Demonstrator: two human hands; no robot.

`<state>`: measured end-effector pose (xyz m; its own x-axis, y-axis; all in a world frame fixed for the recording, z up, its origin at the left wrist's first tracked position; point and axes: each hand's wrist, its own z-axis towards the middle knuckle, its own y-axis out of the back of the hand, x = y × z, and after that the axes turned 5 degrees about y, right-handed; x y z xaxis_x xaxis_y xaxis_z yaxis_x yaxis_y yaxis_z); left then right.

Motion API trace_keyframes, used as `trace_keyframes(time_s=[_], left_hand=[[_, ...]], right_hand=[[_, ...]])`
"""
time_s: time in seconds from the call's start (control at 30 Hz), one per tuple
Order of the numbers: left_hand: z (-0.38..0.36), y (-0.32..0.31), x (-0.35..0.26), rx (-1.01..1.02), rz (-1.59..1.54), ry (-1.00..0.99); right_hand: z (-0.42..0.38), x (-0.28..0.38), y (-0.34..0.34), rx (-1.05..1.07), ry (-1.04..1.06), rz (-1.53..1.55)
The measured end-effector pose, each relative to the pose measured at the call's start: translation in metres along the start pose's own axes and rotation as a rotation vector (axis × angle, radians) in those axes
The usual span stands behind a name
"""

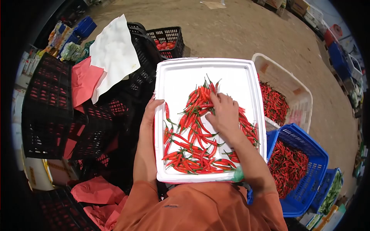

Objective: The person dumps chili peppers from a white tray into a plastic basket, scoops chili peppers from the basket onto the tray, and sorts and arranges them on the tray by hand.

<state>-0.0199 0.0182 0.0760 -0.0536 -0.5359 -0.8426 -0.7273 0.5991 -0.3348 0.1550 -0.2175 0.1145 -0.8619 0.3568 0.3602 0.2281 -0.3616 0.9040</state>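
Observation:
A shallow white foam tray [256, 111] lies in front of my body, with many red chili peppers [196, 127] on it, several with green stems. My left hand [151, 111] grips the tray's left rim, its thumb over the top edge and the other fingers out of sight. Over the chilies right of the tray's middle is my right hand [223, 114], palm down. Its thumb and fingers are apart, and the fingertips touch the heap. At the tray's lower right corner sits a scrap of green plastic [238, 174].
To the right stand a white crate [302, 98] and a blue basket [320, 158], both holding red chilies. Black crates [46, 111] are stacked at the left, with white paper [115, 57] and red paper [83, 82] on them. Behind is a black crate [171, 34] of red tomatoes.

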Motion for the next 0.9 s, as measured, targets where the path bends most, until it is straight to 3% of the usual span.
trace_keyframes(time_s=[0.27, 0.47, 0.6, 0.7, 0.87, 0.9], left_hand=[[-0.008, -0.009, -0.005, -0.021, -0.011, -0.012], [-0.003, -0.003, -0.002, 0.012, -0.025, -0.009], [0.000, -0.001, -0.001, 0.026, -0.031, -0.017], [0.005, 0.004, 0.003, 0.023, -0.031, -0.024], [-0.003, 0.001, 0.000, -0.018, -0.020, -0.013], [-0.003, 0.002, 0.001, -0.047, -0.002, -0.022]], right_hand=[[-0.048, 0.035, 0.001, 0.112, 0.390, 0.214], [-0.043, 0.059, 0.031, 0.183, 0.491, 0.244], [-0.010, 0.070, 0.006, 0.265, 0.635, 0.040], [0.019, 0.040, -0.041, 0.084, 0.496, 0.055], [0.041, -0.031, -0.026, -0.038, 0.345, 0.108], [0.038, -0.045, -0.021, -0.154, 0.374, 0.152]])
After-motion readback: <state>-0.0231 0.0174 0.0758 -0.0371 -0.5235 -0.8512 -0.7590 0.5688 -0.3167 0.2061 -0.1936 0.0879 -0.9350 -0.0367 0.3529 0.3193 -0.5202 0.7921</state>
